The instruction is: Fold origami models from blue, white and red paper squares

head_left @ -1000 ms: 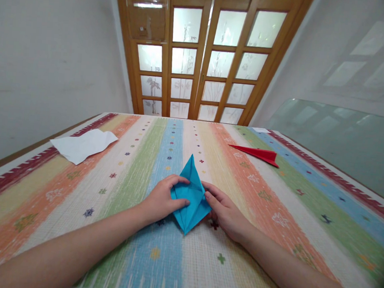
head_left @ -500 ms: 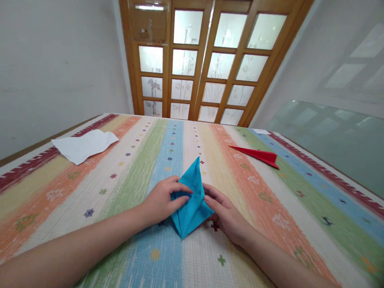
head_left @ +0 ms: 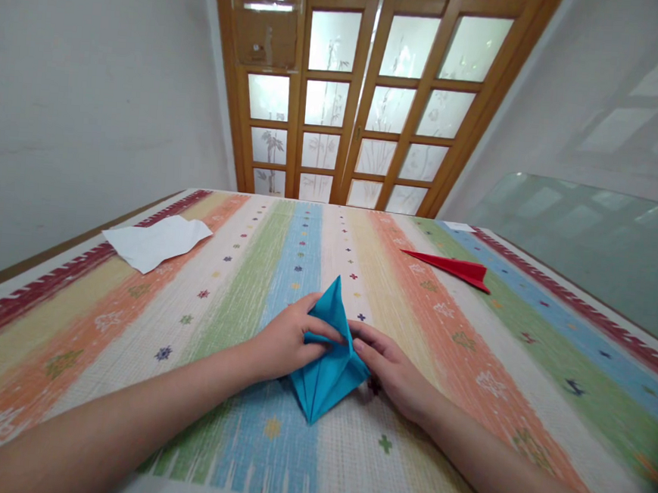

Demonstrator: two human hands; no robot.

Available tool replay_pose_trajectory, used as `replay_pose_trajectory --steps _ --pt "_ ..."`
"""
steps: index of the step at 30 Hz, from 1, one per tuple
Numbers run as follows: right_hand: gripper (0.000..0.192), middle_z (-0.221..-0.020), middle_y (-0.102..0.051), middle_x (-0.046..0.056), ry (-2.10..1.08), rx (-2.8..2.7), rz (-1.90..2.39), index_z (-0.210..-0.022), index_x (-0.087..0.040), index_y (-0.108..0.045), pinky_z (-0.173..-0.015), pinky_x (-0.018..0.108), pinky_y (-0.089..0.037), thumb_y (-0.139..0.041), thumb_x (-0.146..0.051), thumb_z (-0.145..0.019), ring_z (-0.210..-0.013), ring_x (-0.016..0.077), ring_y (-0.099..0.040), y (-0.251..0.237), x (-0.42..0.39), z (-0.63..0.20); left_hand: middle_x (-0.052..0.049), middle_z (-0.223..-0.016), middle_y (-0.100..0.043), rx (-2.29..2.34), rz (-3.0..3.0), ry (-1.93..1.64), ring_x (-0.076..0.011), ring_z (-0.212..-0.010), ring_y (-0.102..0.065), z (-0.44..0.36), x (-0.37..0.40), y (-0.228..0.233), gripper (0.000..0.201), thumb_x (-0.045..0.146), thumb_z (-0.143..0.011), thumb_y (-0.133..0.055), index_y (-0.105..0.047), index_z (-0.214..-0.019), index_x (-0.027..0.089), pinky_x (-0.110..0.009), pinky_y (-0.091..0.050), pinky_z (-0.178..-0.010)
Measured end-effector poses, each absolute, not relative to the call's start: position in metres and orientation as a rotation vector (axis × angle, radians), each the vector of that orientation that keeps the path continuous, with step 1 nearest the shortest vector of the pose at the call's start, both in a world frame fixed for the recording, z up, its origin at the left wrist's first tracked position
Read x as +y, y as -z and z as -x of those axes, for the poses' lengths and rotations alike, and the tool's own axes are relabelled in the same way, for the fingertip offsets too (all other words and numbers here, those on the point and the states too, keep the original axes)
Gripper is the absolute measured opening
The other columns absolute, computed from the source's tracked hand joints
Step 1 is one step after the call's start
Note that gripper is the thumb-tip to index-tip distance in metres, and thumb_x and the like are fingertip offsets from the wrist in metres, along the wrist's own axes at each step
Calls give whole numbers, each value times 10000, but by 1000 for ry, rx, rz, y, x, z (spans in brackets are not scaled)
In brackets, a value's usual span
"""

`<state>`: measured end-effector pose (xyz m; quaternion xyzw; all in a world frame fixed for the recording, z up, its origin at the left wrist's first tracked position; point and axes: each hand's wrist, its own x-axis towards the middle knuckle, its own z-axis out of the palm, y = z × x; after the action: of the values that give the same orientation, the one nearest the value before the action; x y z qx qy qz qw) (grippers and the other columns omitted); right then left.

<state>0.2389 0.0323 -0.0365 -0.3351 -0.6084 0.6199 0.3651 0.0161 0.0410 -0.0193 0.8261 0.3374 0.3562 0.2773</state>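
A folded sheet of blue paper (head_left: 326, 383), diamond-shaped with one point away from me and one toward me, is between my hands above the striped tablecloth (head_left: 256, 301). My left hand (head_left: 293, 336) grips its left side, thumb and fingers lying over the front face, the fingertips reaching the middle fold. My right hand (head_left: 391, 365) pinches the right edge, its thumb in front and the other fingers behind the paper. Creases run from the near tip up into the sheet. Part of the left side is hidden under my left hand.
A red folded paper plane (head_left: 456, 267) lies at the far right of the table. A white sheet of paper (head_left: 158, 242) rests at the far left. Behind the table stand wooden doors with glass panes (head_left: 326, 102), with a glass board (head_left: 580, 243) along the right.
My left fingers have moved right across the paper toward its middle fold. The paper's right side is bent more, showing a crease beside my right thumb. The view has shifted slightly.
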Motion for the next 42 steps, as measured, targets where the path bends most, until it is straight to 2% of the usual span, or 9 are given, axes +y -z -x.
replay_pose_trajectory --steps 7,16,21,26,29,31,33,37,42 --pt "396 -1199 -700 80 -1650 -1535 859 -1299 -281 -653 -948 448 -513 -598 -474 -958 -1005 248 -668 44 35 -242 -86 -1245 -579 1005 -2248 -938 -262 -1154 -577 -18 38 16 371 151 -822 -707 -730 -1173 268 -453 -456 -1053" --pt "317 -987 -712 42 -1632 -1469 905 -1126 -243 -678 -799 349 -531 -646 -486 -925 -874 206 -660 44 35 -236 -100 -1415 -551 1030 -2215 -963 -301 -1352 -466 -20 35 18 641 158 -820 -681 -510 -1427 277 -515 -350 -1151" --pt "322 -948 -713 45 -1669 -1425 855 -1055 -214 -635 -754 325 -516 -723 -462 -870 -836 191 -660 43 35 -231 -91 -1412 -562 949 -2217 -1006 -270 -1321 -498 -22 35 20 692 116 -807 -655 -461 -1454 264 -473 -369 -1145" --pt "443 -958 -730 52 -1803 -1386 775 -1216 -231 -546 -751 349 -531 -744 -415 -866 -808 197 -697 46 35 -232 -108 -1478 -509 969 -2120 -1036 -279 -1292 -523 -21 34 20 657 183 -873 -631 -421 -1489 274 -444 -449 -1058" --pt "555 -954 -731 49 -1873 -1416 760 -1319 -242 -485 -712 334 -531 -754 -403 -861 -787 195 -701 45 35 -234 -145 -1533 -436 960 -1828 -1109 -252 -1180 -599 -21 36 23 731 228 -916 -592 -260 -1563 300 -358 -542 -862" --pt "575 -920 -725 34 -1904 -1463 765 -1334 -246 -476 -664 303 -515 -760 -398 -858 -744 180 -690 43 35 -236 -170 -1491 -476 893 -1624 -1132 -243 -1146 -622 -21 41 26 813 249 -893 -634 -198 -1578 286 -343 -548 -835" --pt "561 -879 -712 15 -1932 -1518 769 -1326 -245 -483 -627 273 -489 -760 -389 -860 -706 160 -671 41 34 -237 -164 -1383 -577 808 -1493 -1115 -249 -1142 -632 -20 46 27 816 251 -838 -702 -292 -1543 250 -370 -538 -887" --pt "488 -810 -668 -19 -1966 -1593 774 -1248 -226 -525 -583 230 -435 -766 -385 -854 -647 118 -610 39 33 -238 -112 -1123 -719 744 -1349 -1017 -245 -1057 -677 -20 50 25 485 259 -780 -757 -624 -1240 185 -391 -524 -924" --pt "458 -816 -655 -14 -1988 -1638 786 -1179 -204 -559 -579 224 -420 -783 -401 -831 -656 111 -589 38 33 -238 -91 -959 -752 802 -1170 -1031 -231 -929 -710 -23 47 20 351 374 -764 -782 -688 -1026 159 -360 -542 -844"
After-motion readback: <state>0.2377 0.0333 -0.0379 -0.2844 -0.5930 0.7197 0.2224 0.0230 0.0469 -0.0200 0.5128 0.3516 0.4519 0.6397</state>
